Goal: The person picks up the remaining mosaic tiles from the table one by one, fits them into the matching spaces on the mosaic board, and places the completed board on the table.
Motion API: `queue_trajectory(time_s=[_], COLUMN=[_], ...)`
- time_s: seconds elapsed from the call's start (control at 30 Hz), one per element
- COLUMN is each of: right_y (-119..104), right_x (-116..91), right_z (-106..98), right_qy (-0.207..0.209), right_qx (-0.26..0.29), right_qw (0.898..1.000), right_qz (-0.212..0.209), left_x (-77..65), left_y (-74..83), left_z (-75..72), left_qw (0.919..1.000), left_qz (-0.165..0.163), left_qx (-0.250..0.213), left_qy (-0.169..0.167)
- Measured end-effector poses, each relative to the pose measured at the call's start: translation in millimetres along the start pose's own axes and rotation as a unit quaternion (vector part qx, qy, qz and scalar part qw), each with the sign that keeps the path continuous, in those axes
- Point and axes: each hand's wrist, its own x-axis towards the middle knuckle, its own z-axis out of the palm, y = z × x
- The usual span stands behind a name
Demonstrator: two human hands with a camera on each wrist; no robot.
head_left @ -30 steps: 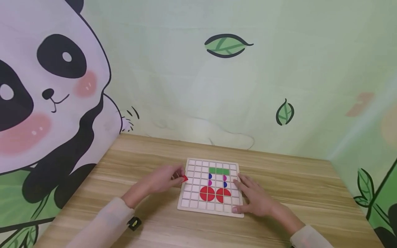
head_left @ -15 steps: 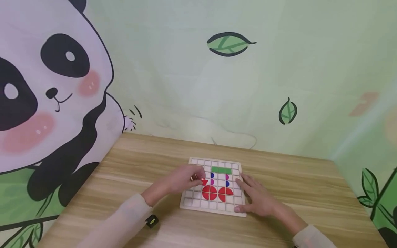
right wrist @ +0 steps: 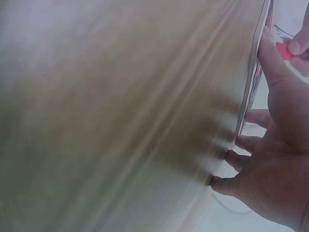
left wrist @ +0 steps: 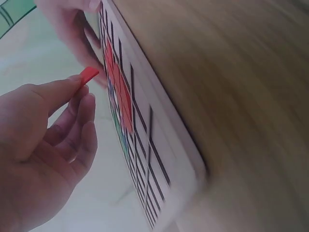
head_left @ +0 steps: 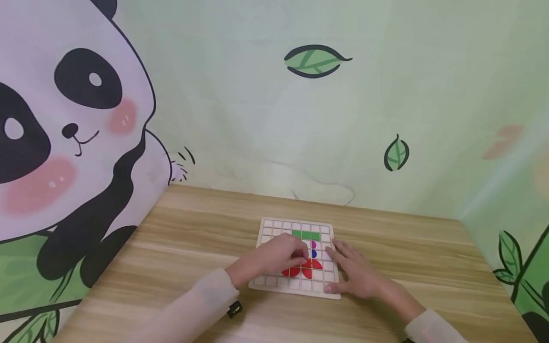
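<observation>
A white gridded board (head_left: 295, 284) lies on the wooden table. My left hand (head_left: 283, 252) is above its middle and pinches a small red tile (left wrist: 88, 75) between thumb and fingertip. The tile is raised off the board, and its full shape is hard to make out. Red rounded pieces (head_left: 291, 272) lie in the lower cells, partly covered by that hand. Past its fingers show a green bar (head_left: 306, 235), a pink half-circle piece (head_left: 313, 244) and a blue one (head_left: 314, 254). With spread fingers, my right hand (head_left: 358, 274) rests on the board's right edge.
The wooden tabletop (head_left: 206, 209) surrounds the board and ends at a pale green backdrop (head_left: 240, 95) printed with leaves and a large panda. A small black object (head_left: 234, 309) sits by the left sleeve cuff.
My left hand has carried the red tile rightward from beside the board's left edge to over its middle, covering some pieces. My right hand has stayed at the right edge.
</observation>
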Motion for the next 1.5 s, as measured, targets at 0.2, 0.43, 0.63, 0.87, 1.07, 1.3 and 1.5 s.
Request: queue_trajectory(time_s=[0.2,0.43,0.63,0.87,1.07,1.3,1.5], right_y=[0.7,3.7,4.6,2.5,1.6,1.9,2.6], right_x=[2.0,1.3,0.3,0.5,0.7,0.6,0.7], right_z=[-3.2,-1.4,-3.0,-4.4,-2.4,-1.9,0.4], right_qy=[0.008,0.01,0.025,0.016,0.009,0.011,0.006], right_qx=[-0.004,-0.007,-0.005,-0.005,0.002,0.002,0.004], right_qw=[1.0,1.0,0.999,0.999,1.0,0.999,1.0], right_qz=[-0.015,-0.025,-0.029,-0.027,-0.026,-0.03,-0.024], left_x=[13.9,22.4,28.2,29.1,25.0,24.6,23.0], left_y=[15.9,22.1,26.0,29.4,30.7,27.9,25.6], left_z=[4.5,12.9,13.7,16.8,17.9,19.2,21.7], left_qw=[0.9969,0.9929,0.9883,0.9873,0.9933,0.9973,0.9978], left_qz=[0.006,0.017,0.041,0.046,0.042,0.033,0.006], left_qx=[0.077,0.117,0.146,0.152,0.106,0.052,-0.006], left_qy=[0.009,-0.001,0.013,0.005,-0.015,-0.039,-0.066])
